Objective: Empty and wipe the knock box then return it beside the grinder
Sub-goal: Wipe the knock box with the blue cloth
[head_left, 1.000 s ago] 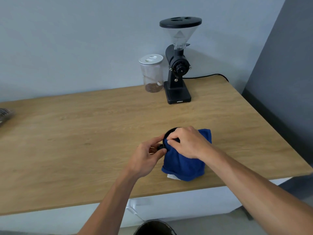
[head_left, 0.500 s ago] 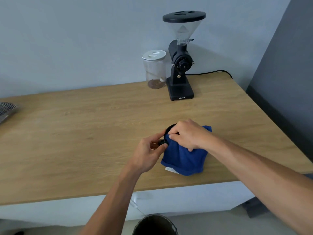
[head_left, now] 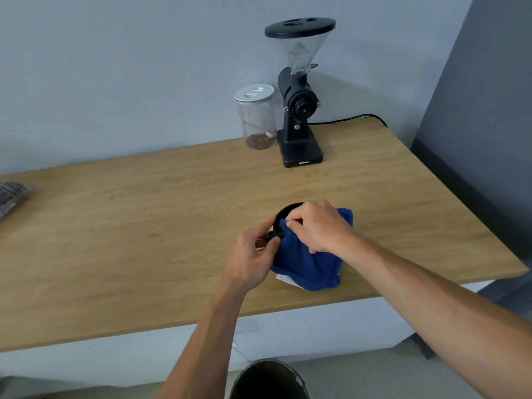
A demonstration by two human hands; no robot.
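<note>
The round black knock box stands on the wooden counter near its front edge, mostly covered. My left hand grips its left side at a small black knob. My right hand presses a blue cloth over the box's rim, and the cloth drapes down toward me. The inside of the box is hidden. The black grinder with a clear hopper stands at the back of the counter, well beyond both hands.
A clear jar with a white lid stands just left of the grinder. The grinder's black cable runs along the back edge. A dark bin sits on the floor below the counter. A striped object lies at the far left.
My hands stay on the knock box and the cloth in the same place. The right hand's fingers have shifted slightly over the rim. The camera has moved a little.
</note>
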